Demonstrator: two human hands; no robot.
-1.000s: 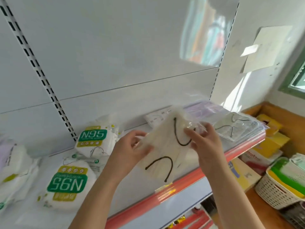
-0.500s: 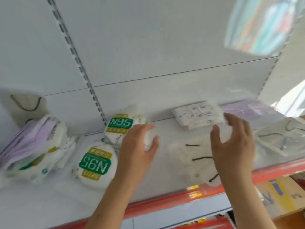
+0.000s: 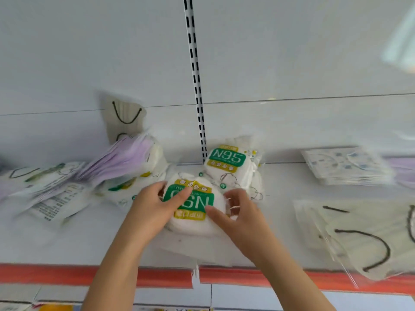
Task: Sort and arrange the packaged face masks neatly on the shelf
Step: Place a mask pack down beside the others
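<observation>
An upside-down white N95 mask pack (image 3: 195,207) with a green and yellow label lies on the white shelf (image 3: 89,241). My left hand (image 3: 155,207) grips its left edge, thumb across the label. My right hand (image 3: 238,214) holds its right edge, fingers curled over the plastic. A second N95 pack (image 3: 229,162) leans against the back panel just behind. The cream mask pack with black ear loops (image 3: 363,234) lies flat at the right front of the shelf.
Purple and white mask packs (image 3: 125,160) pile up at the left, a cream pack (image 3: 123,117) propped behind them. A printed pack (image 3: 343,164) lies at the back right. A slotted upright (image 3: 195,81) splits the back panel. An orange strip (image 3: 269,277) edges the shelf.
The cream pack with black loops was set down on the shelf at the right. Both hands moved left and took hold of the front N95 pack; the view swung left.
</observation>
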